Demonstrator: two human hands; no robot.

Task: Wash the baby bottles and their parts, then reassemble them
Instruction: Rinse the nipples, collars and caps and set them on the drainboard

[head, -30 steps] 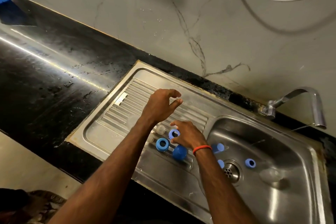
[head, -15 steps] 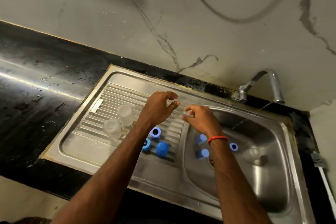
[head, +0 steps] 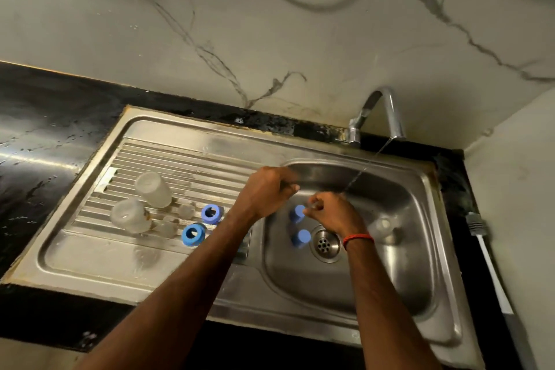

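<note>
My right hand [head: 333, 215] hovers over the sink basin [head: 399, 264] and pinches a small clear part, probably a teat [head: 312, 205], beside the thin water stream [head: 360, 173]. My left hand [head: 265, 192] is just left of it with curled, blurred fingers; whether it holds anything is unclear. Two blue caps [head: 298, 213] [head: 301, 239] and a clear bottle [head: 382, 227] lie in the basin. On the drainboard [head: 90, 258] stand two clear bottles [head: 153, 189] [head: 130, 216], two blue rings [head: 211, 213] [head: 192, 234] and clear teats [head: 186, 210].
The faucet [head: 383, 111] runs at the basin's back right. The drain [head: 326, 245] sits under my right wrist. Black countertop [head: 39, 129] extends left, a marble wall rises behind, and a white cable [head: 489, 264] hangs at the right.
My right hand lifted from the drainboard with a small clear piece and moved right over the basin. My left hand followed, its fingers curling in. The view swung right.
</note>
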